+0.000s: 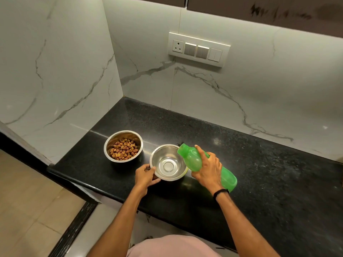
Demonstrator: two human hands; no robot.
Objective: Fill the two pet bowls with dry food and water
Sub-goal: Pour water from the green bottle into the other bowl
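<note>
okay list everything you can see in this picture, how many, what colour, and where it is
Steel bowl with dry food: one, silver with brown kibble, rear left on the counter.
Empty steel bowl: one, silver, front of the counter, no water visible in it.
Bottle: one, green, tilted with its mouth over the empty bowl's right rim.
Counter: one, black speckled stone, in a corner.
Wall tiles: white marble with grey veins, behind and left.
Switch panel: one, white and grey, on the back wall.
Wristband: one, black, right wrist.
Left hand: grips the empty bowl's left rim.
Right hand: holds the bottle.
</note>
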